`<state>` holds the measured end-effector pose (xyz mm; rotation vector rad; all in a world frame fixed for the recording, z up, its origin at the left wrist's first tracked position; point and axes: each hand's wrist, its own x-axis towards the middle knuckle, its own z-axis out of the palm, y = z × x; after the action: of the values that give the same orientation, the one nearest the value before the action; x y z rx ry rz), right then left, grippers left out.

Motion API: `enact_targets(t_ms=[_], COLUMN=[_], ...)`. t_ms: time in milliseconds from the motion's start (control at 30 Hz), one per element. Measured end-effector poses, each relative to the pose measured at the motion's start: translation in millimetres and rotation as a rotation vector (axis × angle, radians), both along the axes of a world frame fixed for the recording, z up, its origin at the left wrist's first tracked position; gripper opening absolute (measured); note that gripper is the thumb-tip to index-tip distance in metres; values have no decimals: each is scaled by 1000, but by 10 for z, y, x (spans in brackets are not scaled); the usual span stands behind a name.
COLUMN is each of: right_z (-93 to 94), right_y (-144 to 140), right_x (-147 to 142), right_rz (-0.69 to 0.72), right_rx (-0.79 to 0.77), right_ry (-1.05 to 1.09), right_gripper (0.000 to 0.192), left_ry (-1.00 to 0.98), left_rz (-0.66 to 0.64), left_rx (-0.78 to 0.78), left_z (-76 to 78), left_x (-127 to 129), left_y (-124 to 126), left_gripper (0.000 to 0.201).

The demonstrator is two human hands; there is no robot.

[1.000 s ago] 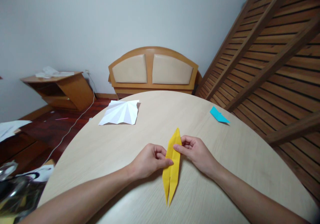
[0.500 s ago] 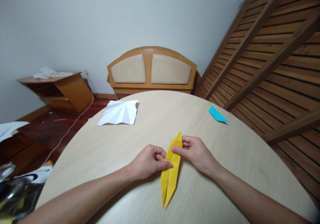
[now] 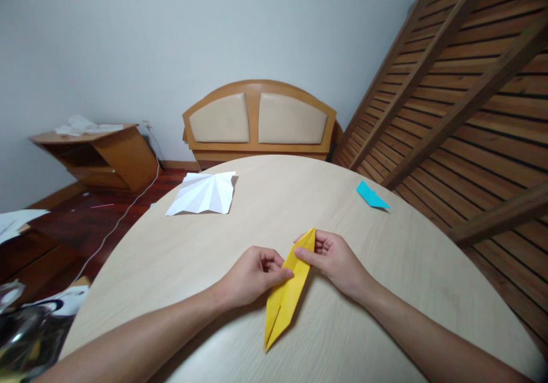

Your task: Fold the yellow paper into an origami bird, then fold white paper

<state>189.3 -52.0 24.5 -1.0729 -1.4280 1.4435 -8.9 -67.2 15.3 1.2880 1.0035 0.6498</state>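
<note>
From my head camera, I look down at a round, pale wooden surface (image 3: pixel 385 280). My left hand (image 3: pixel 250 276) and my right hand (image 3: pixel 336 259) both pinch a long, pointy piece of yellow folded paper (image 3: pixel 285 297). It lies in the middle of the surface, close to me, and it leans, with its far tip to the right and its near tip to the left. My left fingers are curled in, with the thumb pressed on the paper's left edge. My right fingers are curled too, and they grip the paper near its far tip. My fingers hide part of the paper, so I cannot see the folds under them.

Farther away on the left lies a white creased paper (image 3: pixel 202 193). A small blue paper (image 3: pixel 371 195) lies far off to the right, near the edge. At the bottom left corner there is something shiny (image 3: pixel 21 337), but it is cut off and blurry, so I cannot tell what it is.
</note>
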Motion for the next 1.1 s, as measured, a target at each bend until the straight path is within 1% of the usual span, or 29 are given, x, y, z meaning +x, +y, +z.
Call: enact_targets(t_ms=[167, 333, 467, 600, 667, 733, 800, 867, 900, 1000, 1067, 1100], right_z=[8, 52, 50, 19, 10, 9, 16, 31, 41, 79, 102, 108], right_y=[15, 62, 134, 188, 204, 217, 225, 221, 212, 144, 72, 35], right_x=[30, 105, 197, 287, 328, 366, 396, 407, 402, 351, 299, 272], right_rz=[-57, -81, -108, -72, -49, -32, -21, -37, -62, -127, -82, -41], right_rx=[45, 87, 90, 49, 52, 76, 112, 183, 243, 516, 699, 754], right_ry=[-33, -83, -135, -236, -287, -330, -385, -476, -532, -679, -734, -759], right_gripper=[40, 39, 36, 34, 32, 30, 28, 25, 24, 17, 14, 17], left_ry=[43, 66, 162, 294, 346, 386, 418, 439, 444, 448, 455, 463], left_rz=[-8, 12, 43, 43, 40, 34, 28, 16, 5, -42, -82, -104], left_rx=[24, 62, 157, 336, 418, 458, 460, 440, 430, 434, 473, 503], left_z=[-3, 33, 69, 86, 80, 66, 50, 34, 28, 22, 31, 37], left_x=[-29, -85, -171, -274, -310, -324, -320, -306, -298, -276, -261, -252], left_y=[22, 85, 167, 248, 275, 291, 297, 297, 295, 272, 242, 225], left_gripper=[42, 34, 31, 31, 31, 31, 31, 31, 30, 29, 27, 26])
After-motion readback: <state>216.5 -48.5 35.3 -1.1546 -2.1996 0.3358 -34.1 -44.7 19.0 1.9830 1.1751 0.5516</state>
